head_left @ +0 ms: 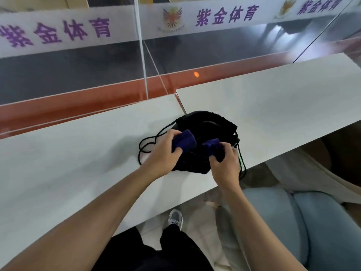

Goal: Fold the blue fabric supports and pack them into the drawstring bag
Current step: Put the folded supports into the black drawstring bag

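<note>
Both grips closed on cloth, left grip pinching one folded blue support, right grip clutching the second support, over the black drawstring bag at centre frame on the white worktop; soft, light, limp, likely best pinched across the folds to stay bundled.

A: What is the person wearing?

B: Black trousers, at the near edge of the view. They look plain and dark over both legs.

A: And on the feet?

B: One shoe shows just beyond the trousers. It is a grey and white trainer with darker markings on top.

A: The arms?

B: The left forearm and right forearm are bare to the near edge. The left hand and right hand are bare too.
</note>
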Demonstrator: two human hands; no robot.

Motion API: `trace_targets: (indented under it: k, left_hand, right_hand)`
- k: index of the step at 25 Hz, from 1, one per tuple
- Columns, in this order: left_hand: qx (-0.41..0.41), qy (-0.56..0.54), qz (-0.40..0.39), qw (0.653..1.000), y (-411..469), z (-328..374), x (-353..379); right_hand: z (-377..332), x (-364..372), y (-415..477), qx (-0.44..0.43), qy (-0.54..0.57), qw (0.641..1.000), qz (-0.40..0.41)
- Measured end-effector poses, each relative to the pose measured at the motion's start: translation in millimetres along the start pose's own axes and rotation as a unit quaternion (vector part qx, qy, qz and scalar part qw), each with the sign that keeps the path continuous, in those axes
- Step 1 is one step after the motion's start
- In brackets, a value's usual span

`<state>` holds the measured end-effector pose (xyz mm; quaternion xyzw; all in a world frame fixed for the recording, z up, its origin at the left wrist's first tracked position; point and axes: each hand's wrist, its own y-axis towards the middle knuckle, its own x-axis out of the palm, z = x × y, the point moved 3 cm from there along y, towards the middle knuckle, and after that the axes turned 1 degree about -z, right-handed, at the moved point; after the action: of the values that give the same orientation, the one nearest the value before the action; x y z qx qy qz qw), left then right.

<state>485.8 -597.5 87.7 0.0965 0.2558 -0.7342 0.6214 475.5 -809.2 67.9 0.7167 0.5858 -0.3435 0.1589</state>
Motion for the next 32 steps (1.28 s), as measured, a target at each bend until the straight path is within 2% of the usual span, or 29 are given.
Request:
trace_targets:
  k: [5, 9, 13, 16, 19, 21, 24, 26, 28, 30, 32]
  left_hand:
    - [-0.017, 0.075, -0.022, 0.997, 83.8, 28.7, 34.1]
    - [-0.080, 0.145, -0.118, 0.979, 140.6, 7.9, 69.3]
    - [-0.160, 0.164, -0.152, 0.962, 160.7, -36.4, 82.6]
    - [-0.177, 0.176, -0.160, 0.955, 162.5, -62.3, 79.8]
    - [-0.175, 0.191, -0.165, 0.952, 161.6, -73.6, 75.7]
    - [-0.151, 0.206, -0.150, 0.955, 163.8, -74.4, 68.7]
    - [-0.136, 0.216, -0.118, 0.960, 163.6, -77.1, 58.4]
    - [-0.143, 0.210, -0.111, 0.961, 162.0, -80.8, 58.8]
    - [-0.152, 0.191, -0.097, 0.965, 161.8, -86.5, 61.7]
    - [-0.158, 0.177, -0.080, 0.968, 163.0, -89.0, 60.9]
    - [-0.158, 0.180, -0.066, 0.969, 165.9, -89.9, 56.8]
  right_hand:
    - [22.9, 0.7, 40.3, -0.091, -0.107, 0.990, -0.017]
    - [32.6, 13.4, 60.9, -0.156, -0.135, 0.978, -0.034]
    - [38.0, 28.9, 83.6, -0.211, -0.104, 0.963, -0.128]
    - [38.7, 44.7, 108.1, -0.185, -0.102, 0.942, -0.260]
    - [45.6, 66.2, 118.3, -0.176, -0.183, 0.890, -0.378]
    - [51.4, 75.3, 119.5, -0.171, -0.224, 0.867, -0.411]
    - [56.5, 81.4, 121.5, -0.128, -0.266, 0.855, -0.427]
    - [50.3, 83.5, 125.8, -0.115, -0.245, 0.868, -0.416]
    - [37.6, 87.1, 129.2, -0.104, -0.168, 0.890, -0.410]
    - [26.7, 95.1, 129.7, -0.111, -0.103, 0.898, -0.413]
    - [25.3, 103.2, 127.7, -0.077, -0.027, 0.906, -0.415]
